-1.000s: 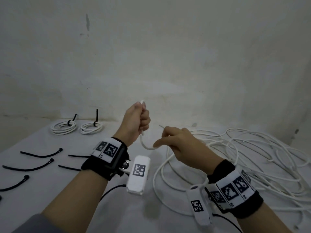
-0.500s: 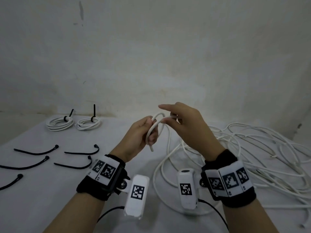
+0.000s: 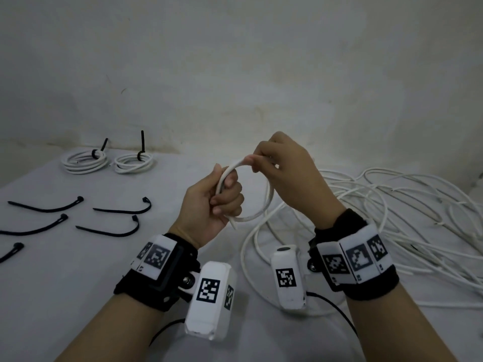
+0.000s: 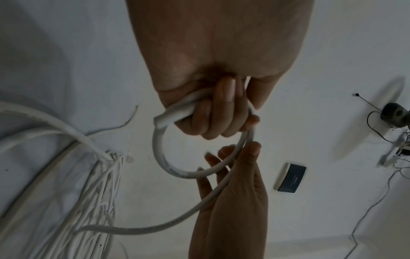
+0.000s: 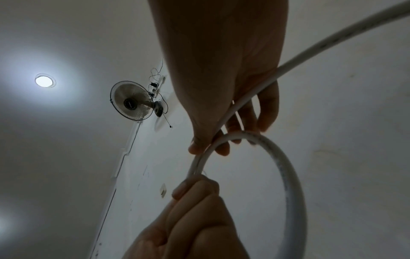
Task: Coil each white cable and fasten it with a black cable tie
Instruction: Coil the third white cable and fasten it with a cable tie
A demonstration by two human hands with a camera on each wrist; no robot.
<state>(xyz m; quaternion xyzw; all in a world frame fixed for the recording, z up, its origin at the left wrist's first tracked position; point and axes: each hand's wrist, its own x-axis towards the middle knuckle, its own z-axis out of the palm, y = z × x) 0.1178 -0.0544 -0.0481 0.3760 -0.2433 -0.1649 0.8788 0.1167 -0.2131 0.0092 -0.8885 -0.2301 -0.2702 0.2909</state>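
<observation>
A white cable (image 3: pixel 264 207) forms one small loop in the air between my hands. My left hand (image 3: pixel 222 199) grips the loop's near end in a fist, its cut end poking out below. My right hand (image 3: pixel 264 160) pinches the cable at the top of the loop between thumb and forefinger. In the left wrist view the white cable (image 4: pixel 177 171) curves under my left hand (image 4: pixel 213 115) and runs on past the right hand's fingers (image 4: pixel 250 154). In the right wrist view the white cable (image 5: pixel 286 168) circles below my right hand (image 5: pixel 208 147).
A tangle of loose white cables (image 3: pixel 407 218) lies on the white table (image 3: pixel 65 296) to the right. Two coiled, tied cables (image 3: pixel 86 160) (image 3: pixel 134 163) sit at the back left. Several black cable ties (image 3: pixel 115 229) lie on the left. A wall rises behind.
The right hand has carried the cable up and round to close one loop against the left hand. Both hands have shifted a little right and the loop has widened.
</observation>
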